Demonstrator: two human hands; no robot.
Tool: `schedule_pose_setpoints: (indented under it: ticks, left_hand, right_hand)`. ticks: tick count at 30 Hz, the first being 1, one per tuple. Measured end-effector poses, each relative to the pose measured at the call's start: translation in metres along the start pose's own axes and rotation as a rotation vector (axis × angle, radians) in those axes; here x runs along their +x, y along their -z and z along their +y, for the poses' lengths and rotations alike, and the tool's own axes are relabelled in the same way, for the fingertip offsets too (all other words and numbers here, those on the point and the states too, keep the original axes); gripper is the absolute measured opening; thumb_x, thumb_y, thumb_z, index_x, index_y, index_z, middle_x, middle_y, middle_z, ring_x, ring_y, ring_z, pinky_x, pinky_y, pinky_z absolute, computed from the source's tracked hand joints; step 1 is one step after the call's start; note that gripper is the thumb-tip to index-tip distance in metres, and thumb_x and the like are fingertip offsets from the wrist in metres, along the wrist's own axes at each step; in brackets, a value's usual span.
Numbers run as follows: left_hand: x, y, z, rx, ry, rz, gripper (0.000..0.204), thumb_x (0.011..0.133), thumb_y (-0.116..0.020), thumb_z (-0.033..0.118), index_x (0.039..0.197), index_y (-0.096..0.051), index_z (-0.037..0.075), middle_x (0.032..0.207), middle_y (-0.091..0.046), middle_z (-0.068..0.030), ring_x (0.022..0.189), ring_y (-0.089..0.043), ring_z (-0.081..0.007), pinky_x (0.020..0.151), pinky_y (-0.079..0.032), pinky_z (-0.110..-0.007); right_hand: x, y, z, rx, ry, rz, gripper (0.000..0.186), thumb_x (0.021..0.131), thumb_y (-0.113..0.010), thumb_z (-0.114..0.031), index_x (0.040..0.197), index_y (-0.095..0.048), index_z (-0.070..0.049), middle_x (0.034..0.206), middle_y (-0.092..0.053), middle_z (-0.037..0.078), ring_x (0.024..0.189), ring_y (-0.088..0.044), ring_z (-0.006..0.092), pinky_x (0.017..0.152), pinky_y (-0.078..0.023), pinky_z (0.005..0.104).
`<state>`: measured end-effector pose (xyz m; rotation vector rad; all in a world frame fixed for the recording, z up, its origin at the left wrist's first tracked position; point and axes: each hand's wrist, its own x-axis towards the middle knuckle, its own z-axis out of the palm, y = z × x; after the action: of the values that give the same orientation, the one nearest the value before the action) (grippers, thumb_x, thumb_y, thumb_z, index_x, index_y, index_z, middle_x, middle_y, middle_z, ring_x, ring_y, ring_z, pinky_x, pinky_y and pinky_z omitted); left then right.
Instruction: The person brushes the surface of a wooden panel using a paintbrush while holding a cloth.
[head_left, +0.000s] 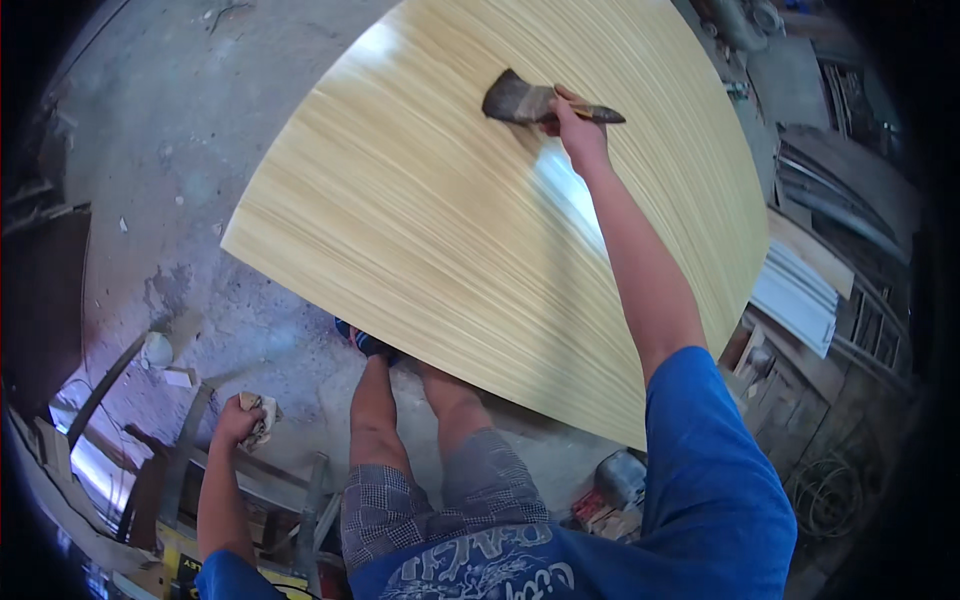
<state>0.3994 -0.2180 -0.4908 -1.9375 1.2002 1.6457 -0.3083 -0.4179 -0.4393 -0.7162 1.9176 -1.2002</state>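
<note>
A large board [400, 220] with a yellowish streaked wood-grain surface spreads out before me. Over its far middle, my right hand [578, 130] is closed round the handle of a wide paintbrush [520, 99]. The brush's dark bristles point left and meet the board's surface; the handle's end sticks out to the right of my fist. Low on the left, away from the board, my left hand [236, 420] grips a crumpled, pale, stained rag [262, 421]. Glossy reflections lie on the board near my right forearm and at its far left.
Concrete floor [180, 200] stretches along the left. Stacked white panels [795, 295] and scrap lengths lean at the right, with a coil of cable [828, 497] below. A metal can [621, 478] stands under the board's near edge. Wooden bars and a yellow item [180, 560] crowd the lower left.
</note>
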Motion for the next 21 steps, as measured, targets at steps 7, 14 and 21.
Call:
schedule_pose_setpoints:
  ticks: [7, 14, 21]
  left_hand:
    - [-0.033, -0.042, -0.015, 0.151, 0.067, 0.031, 0.030, 0.072, -0.073, 0.018, 0.094, -0.066, -0.002, 0.086, -0.069, -0.0100, 0.076, -0.064, -0.0201, 0.073, -0.052, -0.035]
    - [-0.080, -0.177, 0.026, -0.079, 0.025, 0.079, 0.030, 0.081, -0.073, 0.025, 0.093, -0.066, -0.001, 0.083, -0.068, -0.0062, 0.075, -0.062, -0.0150, 0.070, -0.050, -0.033]
    - [-0.105, -0.280, -0.004, -0.065, -0.041, 0.016, 0.029, 0.084, -0.072, 0.028, 0.092, -0.065, 0.000, 0.082, -0.065, -0.0036, 0.074, -0.058, -0.0127, 0.068, -0.048, -0.032]
  right_hand:
    - [-0.087, 0.160, 0.061, -0.098, -0.108, 0.002, 0.045, 0.089, -0.061, -0.014, 0.132, -0.055, -0.004, 0.084, -0.068, 0.008, 0.065, -0.063, 0.0110, 0.064, -0.053, 0.0242]
    - [-0.147, 0.303, 0.119, -0.106, -0.129, 0.060, 0.044, 0.089, -0.061, -0.012, 0.133, -0.056, -0.007, 0.083, -0.067, 0.008, 0.065, -0.062, 0.0107, 0.064, -0.054, 0.0241]
    - [-0.205, 0.430, 0.181, -0.127, -0.128, 0.094, 0.042, 0.089, -0.062, -0.011, 0.130, -0.057, -0.006, 0.085, -0.068, 0.008, 0.065, -0.061, 0.0106, 0.062, -0.053, 0.0244]
